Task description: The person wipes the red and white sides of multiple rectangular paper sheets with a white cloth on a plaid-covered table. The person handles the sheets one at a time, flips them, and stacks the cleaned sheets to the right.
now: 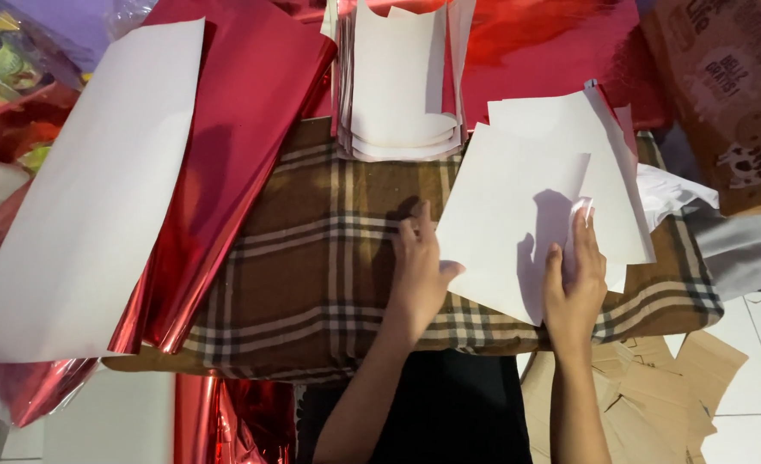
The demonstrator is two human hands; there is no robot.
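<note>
White paper sheets (518,215), plain and overlapping, lie on the plaid-covered desk (311,275). Our left hand (419,271) rests flat, fingers extended, at their edge; our right hand (574,283) pinches 1 sheet's corner. Red foil (234,155) lies left.

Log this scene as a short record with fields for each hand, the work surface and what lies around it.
left hand: flat on the plaid cloth, thumb at the edge of the white sheets
right hand: fingers on the white sheets
surface: plaid cloth
behind: stack of cut white pieces
left side: red foil, large white sheet
right side: cardboard box
</note>
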